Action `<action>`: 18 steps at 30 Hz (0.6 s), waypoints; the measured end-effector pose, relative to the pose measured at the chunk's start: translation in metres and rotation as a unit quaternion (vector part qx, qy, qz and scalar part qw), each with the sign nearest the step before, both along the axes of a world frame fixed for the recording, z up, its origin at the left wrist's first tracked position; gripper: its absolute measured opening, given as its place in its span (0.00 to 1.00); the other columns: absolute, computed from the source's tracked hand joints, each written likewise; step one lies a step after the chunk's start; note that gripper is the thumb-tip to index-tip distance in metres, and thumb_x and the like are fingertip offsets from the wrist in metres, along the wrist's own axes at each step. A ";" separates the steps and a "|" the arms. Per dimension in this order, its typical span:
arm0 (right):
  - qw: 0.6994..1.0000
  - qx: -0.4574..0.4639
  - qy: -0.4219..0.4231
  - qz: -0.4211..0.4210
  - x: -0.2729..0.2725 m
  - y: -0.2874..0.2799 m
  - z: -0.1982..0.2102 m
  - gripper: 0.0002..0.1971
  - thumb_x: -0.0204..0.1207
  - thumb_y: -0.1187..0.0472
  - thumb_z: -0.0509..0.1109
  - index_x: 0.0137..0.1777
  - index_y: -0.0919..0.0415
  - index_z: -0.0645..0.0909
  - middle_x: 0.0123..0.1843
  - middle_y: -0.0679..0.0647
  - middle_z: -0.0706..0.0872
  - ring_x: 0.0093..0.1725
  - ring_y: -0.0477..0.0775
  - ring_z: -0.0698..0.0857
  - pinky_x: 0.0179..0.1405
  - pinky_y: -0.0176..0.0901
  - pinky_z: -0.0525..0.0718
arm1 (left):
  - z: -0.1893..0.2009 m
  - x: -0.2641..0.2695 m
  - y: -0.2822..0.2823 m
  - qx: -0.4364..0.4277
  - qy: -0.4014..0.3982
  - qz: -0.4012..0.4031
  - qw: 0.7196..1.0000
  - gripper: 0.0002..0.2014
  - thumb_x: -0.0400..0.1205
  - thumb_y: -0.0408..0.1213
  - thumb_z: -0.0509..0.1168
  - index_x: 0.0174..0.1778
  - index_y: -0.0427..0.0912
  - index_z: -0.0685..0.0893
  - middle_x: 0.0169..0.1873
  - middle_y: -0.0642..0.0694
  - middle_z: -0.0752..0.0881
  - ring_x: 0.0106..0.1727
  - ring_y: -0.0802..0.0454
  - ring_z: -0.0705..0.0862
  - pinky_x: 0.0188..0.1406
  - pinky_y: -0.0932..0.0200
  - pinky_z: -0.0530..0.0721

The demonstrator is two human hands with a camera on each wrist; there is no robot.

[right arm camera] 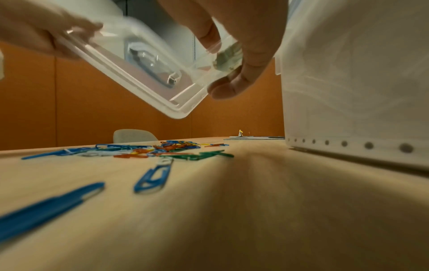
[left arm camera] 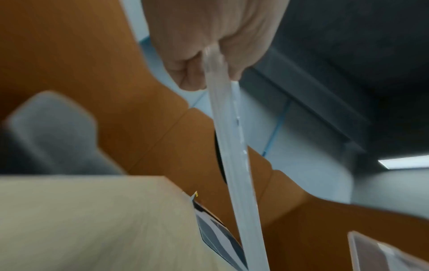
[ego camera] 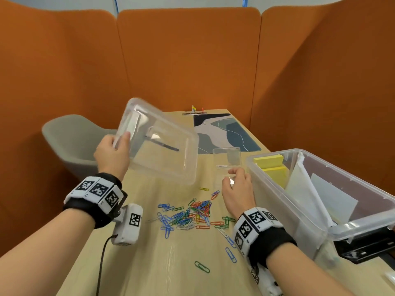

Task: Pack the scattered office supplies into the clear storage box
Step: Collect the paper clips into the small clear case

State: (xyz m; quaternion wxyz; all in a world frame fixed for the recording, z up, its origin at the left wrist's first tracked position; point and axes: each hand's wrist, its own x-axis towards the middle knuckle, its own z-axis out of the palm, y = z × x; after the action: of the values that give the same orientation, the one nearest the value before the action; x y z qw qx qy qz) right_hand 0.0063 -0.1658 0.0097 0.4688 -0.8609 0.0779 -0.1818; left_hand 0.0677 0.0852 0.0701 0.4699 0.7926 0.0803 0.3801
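Left hand raised above desk, grip clamped on clear lid edge, lid tilted. Right hand pinches small clear case. Paper clips scattered between hands. Clear storage box just right of right grip.

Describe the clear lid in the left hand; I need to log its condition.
The clear lid is a see-through plastic rectangle with rounded corners and a raised rim. It looks whole, though motion blurs it. The left hand grips one short edge, thumb on top, holding it tilted in the air above the table, left of the storage box.
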 end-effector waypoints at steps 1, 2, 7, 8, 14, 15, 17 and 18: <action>1.000 -0.001 0.002 0.004 0.000 0.000 0.000 0.15 0.83 0.60 0.55 0.68 0.60 0.69 0.67 0.57 0.70 0.40 0.46 0.71 0.48 0.36 0.67 | -0.009 0.007 0.004 -0.073 0.052 0.011 0.996 0.15 0.83 0.46 0.58 0.42 0.37 0.78 0.39 0.38 0.79 0.38 0.43 0.76 0.42 0.52 0.77; 1.000 -0.004 0.007 0.009 0.001 0.001 -0.001 0.15 0.83 0.59 0.55 0.68 0.59 0.68 0.67 0.57 0.70 0.42 0.47 0.71 0.50 0.37 0.69 | -0.019 0.015 0.009 -0.163 0.100 -0.001 0.981 0.12 0.83 0.43 0.57 0.43 0.37 0.77 0.41 0.37 0.79 0.35 0.43 0.77 0.40 0.54 0.81; 0.999 -0.020 0.026 0.029 0.005 0.002 -0.004 0.17 0.84 0.58 0.52 0.71 0.56 0.67 0.69 0.56 0.70 0.48 0.49 0.71 0.54 0.41 0.71 | -0.069 0.040 0.023 -0.343 0.231 -0.078 0.907 0.12 0.82 0.26 0.52 0.34 0.39 0.72 0.43 0.40 0.75 0.24 0.54 0.77 0.05 0.73 0.70; 0.999 -0.026 0.030 0.035 0.005 0.002 -0.004 0.17 0.84 0.58 0.51 0.71 0.56 0.67 0.69 0.56 0.70 0.48 0.49 0.71 0.52 0.40 0.69 | -0.075 0.043 0.021 -0.341 0.239 -0.080 0.906 0.09 0.83 0.26 0.53 0.40 0.37 0.75 0.42 0.41 0.76 0.29 0.53 0.76 0.06 0.73 0.71; 0.995 -0.045 0.061 0.061 0.015 0.003 -0.009 0.17 0.84 0.60 0.49 0.72 0.56 0.67 0.70 0.58 0.70 0.52 0.54 0.76 0.54 0.40 0.69 | -0.073 0.046 -0.004 -0.392 0.244 -0.124 0.878 0.20 0.83 0.29 0.61 0.70 0.24 0.71 0.47 0.34 0.81 0.37 0.44 0.79 0.16 0.69 0.82; 0.994 -0.049 0.069 0.066 0.017 0.004 -0.010 0.17 0.84 0.60 0.50 0.72 0.56 0.67 0.70 0.59 0.71 0.56 0.56 0.77 0.56 0.41 0.70 | -0.070 0.048 -0.007 -0.363 0.268 -0.118 0.885 0.21 0.82 0.30 0.62 0.70 0.25 0.71 0.58 0.31 0.81 0.44 0.40 0.82 0.29 0.63 0.87; 0.992 -0.058 0.079 0.081 0.021 0.006 -0.011 0.17 0.84 0.60 0.51 0.71 0.56 0.67 0.70 0.59 0.71 0.61 0.57 0.78 0.60 0.44 0.71 | -0.064 0.047 -0.009 -0.190 0.337 -0.071 0.919 0.24 0.81 0.35 0.64 0.71 0.27 0.71 0.70 0.31 0.76 0.61 0.37 0.80 0.58 0.50 0.82; 0.990 -0.060 0.082 0.095 0.024 0.011 -0.012 0.17 0.84 0.59 0.52 0.71 0.56 0.68 0.69 0.58 0.72 0.60 0.56 0.77 0.61 0.44 0.71 | -0.060 0.043 -0.008 -0.064 0.355 -0.042 0.932 0.26 0.81 0.39 0.65 0.72 0.28 0.71 0.72 0.32 0.74 0.67 0.37 0.77 0.67 0.48 0.76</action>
State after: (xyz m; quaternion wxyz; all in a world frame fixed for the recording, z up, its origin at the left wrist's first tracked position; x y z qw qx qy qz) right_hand 0.0301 -0.1553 -0.0021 0.4237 -0.9028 0.0230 -0.0701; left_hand 0.1108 0.0772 0.0098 0.4759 0.8470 0.2320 0.0480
